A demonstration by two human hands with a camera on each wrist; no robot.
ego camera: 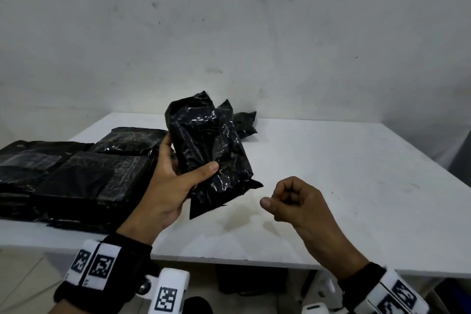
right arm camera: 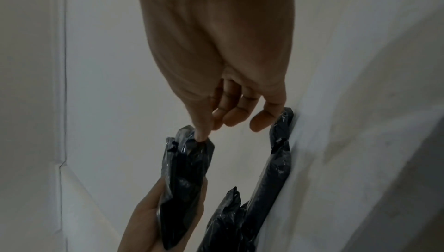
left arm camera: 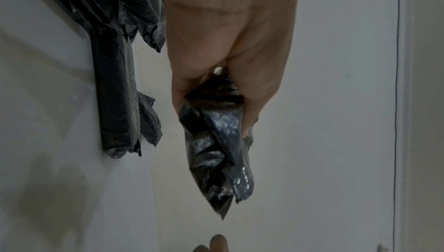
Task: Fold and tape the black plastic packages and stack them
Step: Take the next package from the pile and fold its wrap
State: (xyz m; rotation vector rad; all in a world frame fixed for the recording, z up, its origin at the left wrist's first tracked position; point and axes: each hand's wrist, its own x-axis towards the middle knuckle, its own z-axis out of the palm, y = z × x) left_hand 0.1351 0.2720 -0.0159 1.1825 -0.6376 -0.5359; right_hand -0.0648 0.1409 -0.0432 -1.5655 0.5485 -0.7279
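My left hand grips a crumpled, glossy black plastic package and holds it upright above the white table, thumb across its front and fingers behind it. The left wrist view shows this package hanging out of the left hand. My right hand hovers just right of the package's lower corner with its fingers curled in and nothing in it. In the right wrist view the right hand is close to the top of the held package.
A stack of flat black packages covers the table's left side, reaching the front edge. Another crumpled black package lies at the back by the grey wall. The table's right half shows bare white surface.
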